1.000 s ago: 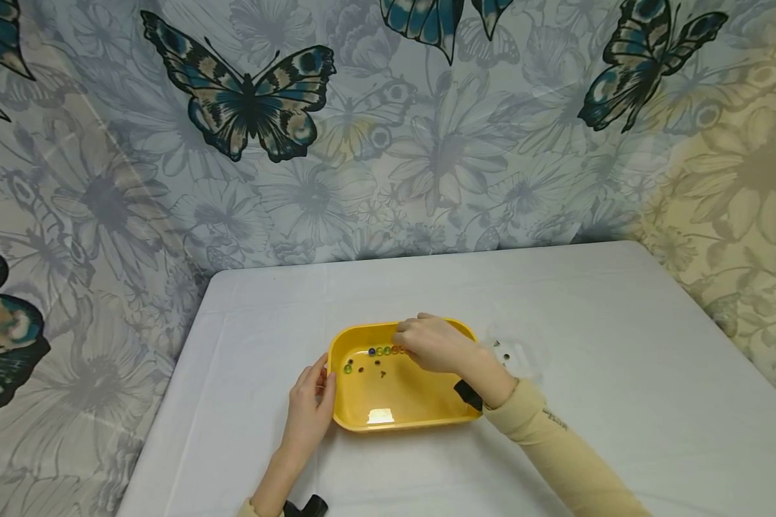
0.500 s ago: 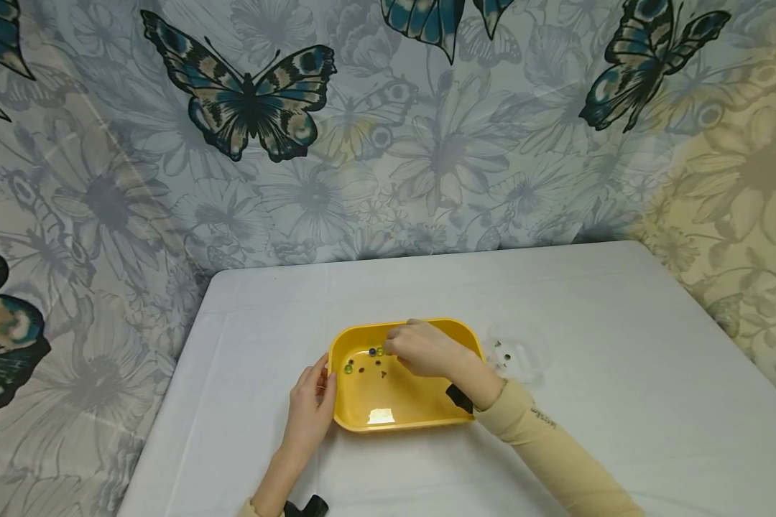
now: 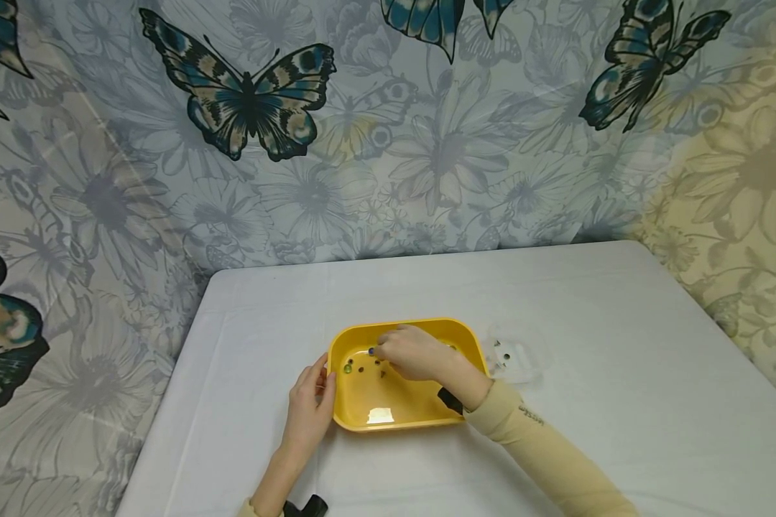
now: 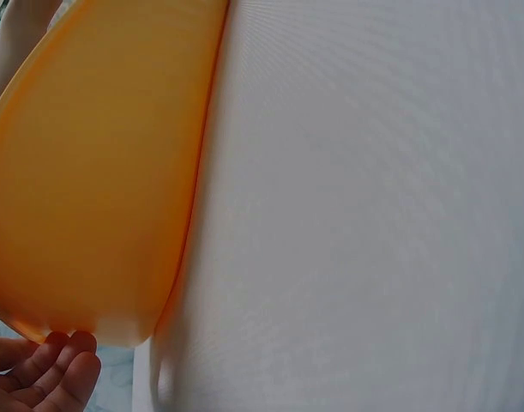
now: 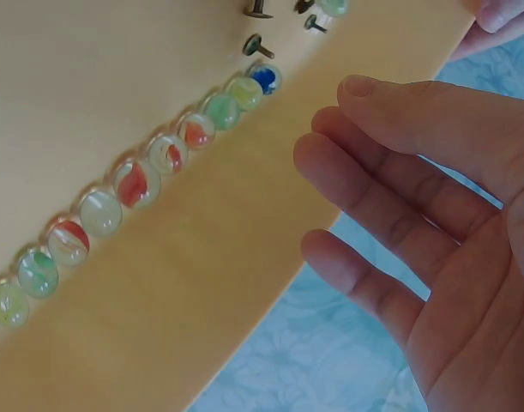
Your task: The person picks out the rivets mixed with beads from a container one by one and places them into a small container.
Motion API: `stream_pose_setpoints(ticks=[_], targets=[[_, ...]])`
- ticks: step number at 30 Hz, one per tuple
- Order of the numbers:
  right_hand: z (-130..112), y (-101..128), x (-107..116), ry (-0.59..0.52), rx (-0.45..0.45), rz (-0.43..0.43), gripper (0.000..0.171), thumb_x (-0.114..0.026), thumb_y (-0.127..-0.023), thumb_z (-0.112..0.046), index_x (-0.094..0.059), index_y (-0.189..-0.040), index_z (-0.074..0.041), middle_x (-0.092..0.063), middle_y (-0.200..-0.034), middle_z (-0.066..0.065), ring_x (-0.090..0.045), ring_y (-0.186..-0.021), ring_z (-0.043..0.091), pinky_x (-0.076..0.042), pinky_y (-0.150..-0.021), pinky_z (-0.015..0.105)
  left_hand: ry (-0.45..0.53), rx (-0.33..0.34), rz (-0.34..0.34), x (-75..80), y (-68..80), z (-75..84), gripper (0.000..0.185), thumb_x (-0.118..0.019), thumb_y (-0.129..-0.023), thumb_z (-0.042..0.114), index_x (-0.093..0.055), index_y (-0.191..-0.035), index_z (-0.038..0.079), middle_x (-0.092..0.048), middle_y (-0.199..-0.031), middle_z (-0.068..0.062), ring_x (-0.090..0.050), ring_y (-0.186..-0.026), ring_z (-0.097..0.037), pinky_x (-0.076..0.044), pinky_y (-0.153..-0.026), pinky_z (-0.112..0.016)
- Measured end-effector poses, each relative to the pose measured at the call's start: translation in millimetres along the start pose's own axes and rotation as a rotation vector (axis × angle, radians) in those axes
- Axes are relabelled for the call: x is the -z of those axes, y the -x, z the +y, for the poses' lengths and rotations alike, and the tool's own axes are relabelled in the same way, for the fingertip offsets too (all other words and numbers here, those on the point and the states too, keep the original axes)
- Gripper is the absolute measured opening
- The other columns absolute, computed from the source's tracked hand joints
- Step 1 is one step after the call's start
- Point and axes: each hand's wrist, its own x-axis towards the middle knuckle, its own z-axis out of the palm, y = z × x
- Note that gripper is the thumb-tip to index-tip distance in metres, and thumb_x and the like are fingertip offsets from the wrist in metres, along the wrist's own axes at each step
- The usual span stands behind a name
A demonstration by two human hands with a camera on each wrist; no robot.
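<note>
My left hand [image 3: 312, 393] holds the left end of the yellow tray [image 3: 401, 425], its fingertips [image 4: 77, 343] against the outer wall in the left wrist view. Inside the tray, glass marbles [image 5: 136, 183] lie in a straight row along the far wall, a blue one [image 5: 264, 79] at one end. My right hand [image 3: 414, 352] hovers over this row near the blue marble, with nothing seen between its loosely bent fingers. A few brass thumbtacks [image 5: 258, 45] and a lone green marble [image 3: 348, 368] lie apart at the tray's left side.
Right of the tray, a clear plastic container [image 3: 520, 362] with a few small dark pieces stands on the white table [image 3: 588, 309]. A butterfly-patterned cloth [image 3: 446, 158] hangs behind. Each wrist carries a black camera mount [image 3: 451, 400].
My right hand has slid left along the marble row, from the orange marbles to the blue end. The left hand and the tray have stayed where they were.
</note>
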Motion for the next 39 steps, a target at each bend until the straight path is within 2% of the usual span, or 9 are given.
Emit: stream_pose_setpoints(ticks=[4,12,20,26,32,39], targets=[[-2,-1,0,-0.004,0.009,-0.007,0.013,-0.060,-0.087,-0.002,-0.070,-0.090,-0.011,-0.060,-0.079,-0.001,-0.053,-0.069,0.012,-0.043,-0.062,0.024,0.007,0.001,-0.003,0.2,-0.2,0.0,0.037,-0.055,-0.092,0.005,-0.051,-0.127,-0.006,-0.052,-0.086,-0.004,-0.050,-0.076,-0.013,-0.050,-0.069,-0.024],[-2,-5,-7,-0.027,0.012,-0.017,0.014,-0.058,-0.088,-0.003,-0.064,-0.078,-0.010,-0.048,-0.068,-0.005,-0.036,-0.060,0.010,-0.029,-0.056,0.022,0.015,-0.003,-0.001,0.5,-0.3,0.6,0.037,-0.056,-0.092,0.005,-0.051,-0.127,-0.006,-0.052,-0.086,-0.004,-0.049,-0.076,-0.013,-0.050,-0.069,-0.024],[-3,-8,-12,-0.026,0.022,-0.048,0.013,-0.059,-0.089,-0.005,-0.064,-0.079,-0.012,-0.047,-0.068,-0.006,-0.037,-0.060,0.010,-0.029,-0.057,0.022,0.011,-0.006,0.002,0.4,-0.1,-0.3,0.038,-0.056,-0.092,0.005,-0.051,-0.127,-0.005,-0.052,-0.086,-0.004,-0.049,-0.076,-0.013,-0.050,-0.069,-0.024],[-4,-11,-13,-0.022,0.016,-0.082,0.011,-0.060,-0.089,-0.006,-0.066,-0.083,-0.013,-0.056,-0.075,-0.005,-0.040,-0.062,0.009,-0.033,-0.059,0.022,0.014,-0.012,0.008,0.5,-0.8,-0.4,0.037,-0.057,-0.091,0.005,-0.051,-0.126,-0.006,-0.052,-0.086,-0.004,-0.050,-0.076,-0.013,-0.050,-0.068,-0.023],[-5,-14,-13,-0.016,0.010,-0.119,0.012,-0.060,-0.088,-0.005,-0.066,-0.083,-0.014,-0.049,-0.071,-0.006,-0.037,-0.061,0.009,-0.029,-0.058,0.022,0.012,-0.008,0.003,0.2,-1.1,-0.4,0.037,-0.057,-0.091,0.004,-0.051,-0.126,-0.006,-0.052,-0.086,-0.004,-0.050,-0.076,-0.013,-0.050,-0.068,-0.023],[-6,-17,-17,-0.007,0.007,-0.146,0.014,-0.060,-0.087,-0.003,-0.066,-0.084,-0.015,-0.050,-0.072,-0.007,-0.038,-0.062,0.009,-0.032,-0.060,0.021,0.004,-0.008,0.007,-0.2,-0.8,-1.1,0.038,-0.057,-0.090,0.003,-0.051,-0.126,-0.006,-0.052,-0.086,-0.004,-0.050,-0.075,-0.013,-0.050,-0.068,-0.023]])
